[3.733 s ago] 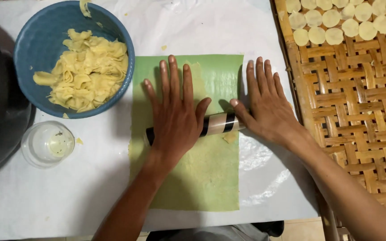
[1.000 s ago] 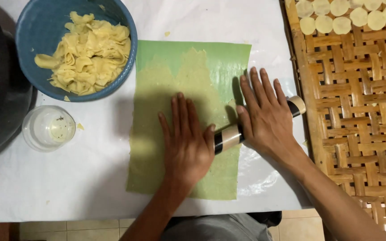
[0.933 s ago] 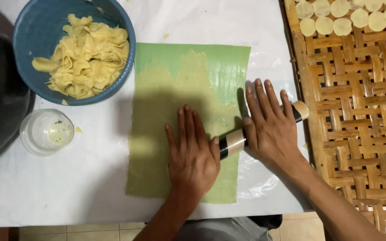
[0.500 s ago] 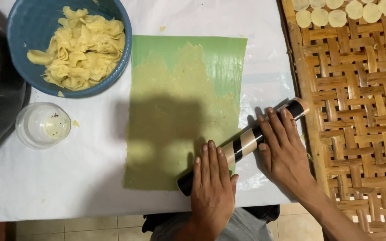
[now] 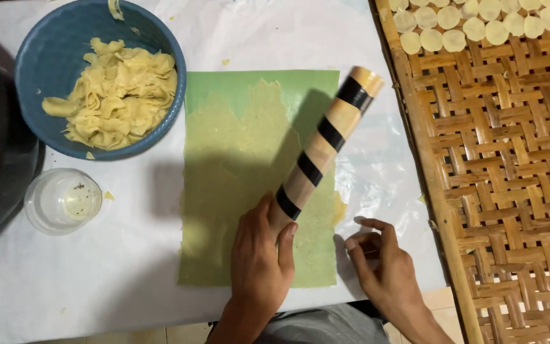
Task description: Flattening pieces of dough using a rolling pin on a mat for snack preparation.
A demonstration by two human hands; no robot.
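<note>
Glossy wooden rolling pin (image 5: 323, 144), matt green sheet (image 5: 224, 95), woven bamboo tray (image 5: 510, 178), clear plastic cup (image 5: 63, 200)

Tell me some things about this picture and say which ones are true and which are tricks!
1. The left hand holds the striped rolling pin. True.
2. The right hand is on the rolling pin. False: it is off it, at the edge of the clear plastic sheet.
3. The blue bowl is empty. False: it holds pale dough scraps.
4. Round dough discs lie on the woven tray. True.
</note>
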